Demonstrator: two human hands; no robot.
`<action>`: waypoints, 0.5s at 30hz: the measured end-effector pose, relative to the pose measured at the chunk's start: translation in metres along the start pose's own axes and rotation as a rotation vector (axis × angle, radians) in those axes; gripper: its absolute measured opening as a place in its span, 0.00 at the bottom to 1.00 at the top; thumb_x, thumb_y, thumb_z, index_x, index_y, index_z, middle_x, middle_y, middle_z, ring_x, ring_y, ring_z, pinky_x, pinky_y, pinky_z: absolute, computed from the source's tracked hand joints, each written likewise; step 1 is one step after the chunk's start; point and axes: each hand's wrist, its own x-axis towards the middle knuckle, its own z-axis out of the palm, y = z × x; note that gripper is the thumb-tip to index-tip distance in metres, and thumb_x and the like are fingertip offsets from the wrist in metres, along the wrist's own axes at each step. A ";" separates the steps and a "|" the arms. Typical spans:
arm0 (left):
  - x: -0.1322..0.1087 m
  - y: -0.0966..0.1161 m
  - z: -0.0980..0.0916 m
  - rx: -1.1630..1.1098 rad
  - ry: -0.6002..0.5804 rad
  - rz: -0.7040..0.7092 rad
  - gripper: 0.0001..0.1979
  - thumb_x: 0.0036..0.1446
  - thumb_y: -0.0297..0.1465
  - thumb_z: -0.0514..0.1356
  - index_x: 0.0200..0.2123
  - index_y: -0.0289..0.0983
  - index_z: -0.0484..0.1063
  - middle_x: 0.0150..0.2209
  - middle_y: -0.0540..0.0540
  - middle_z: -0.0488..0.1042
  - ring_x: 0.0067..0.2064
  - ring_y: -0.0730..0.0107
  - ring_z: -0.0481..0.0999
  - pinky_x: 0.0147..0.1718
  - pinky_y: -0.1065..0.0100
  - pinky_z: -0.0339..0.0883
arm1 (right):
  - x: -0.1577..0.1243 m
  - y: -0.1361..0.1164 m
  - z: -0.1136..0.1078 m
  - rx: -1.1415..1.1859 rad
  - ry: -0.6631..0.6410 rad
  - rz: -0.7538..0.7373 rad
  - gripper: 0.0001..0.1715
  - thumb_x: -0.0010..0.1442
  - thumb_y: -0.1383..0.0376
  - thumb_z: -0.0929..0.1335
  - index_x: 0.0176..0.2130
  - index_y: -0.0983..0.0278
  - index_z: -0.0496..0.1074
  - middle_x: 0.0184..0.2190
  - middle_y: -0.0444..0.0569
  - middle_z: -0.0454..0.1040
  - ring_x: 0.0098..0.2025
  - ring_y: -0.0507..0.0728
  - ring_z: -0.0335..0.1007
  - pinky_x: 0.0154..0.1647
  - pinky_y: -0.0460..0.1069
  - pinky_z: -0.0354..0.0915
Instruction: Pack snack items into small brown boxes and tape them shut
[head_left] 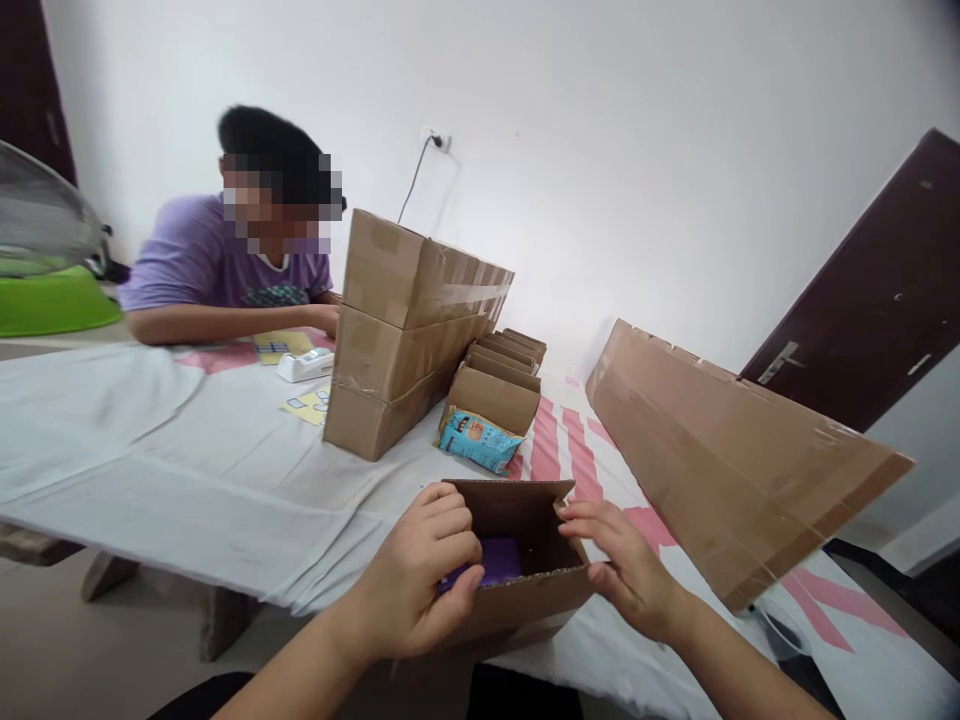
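An open cardboard box (525,605) stands before me at the table's near edge, its top open toward me. Inside it, a purple object (499,560) shows partly; its kind is hard to make out. My left hand (431,570) is curled over the box's left edge, thumb toward the front wall and partly covering the purple object. At the right edge, my right hand (626,565) grips a short side flap between fingers and thumb. Just beyond the box lies a blue snack packet (480,441), leaning against a small open carton (495,395).
Three long taped boxes (382,350) are stacked left of a row of open cartons (510,350). A large cardboard panel (735,440) stands at the right. Across the table sits a person in purple (202,250), near a white tape dispenser (304,365) and yellow paper (307,405).
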 end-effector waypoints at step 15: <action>-0.002 -0.005 -0.005 0.042 -0.101 -0.030 0.17 0.56 0.40 0.63 0.22 0.36 0.64 0.24 0.52 0.65 0.30 0.70 0.63 0.40 0.60 0.59 | 0.025 -0.004 -0.028 -0.144 -0.060 0.078 0.18 0.67 0.58 0.60 0.30 0.62 0.69 0.37 0.51 0.73 0.41 0.57 0.68 0.44 0.54 0.65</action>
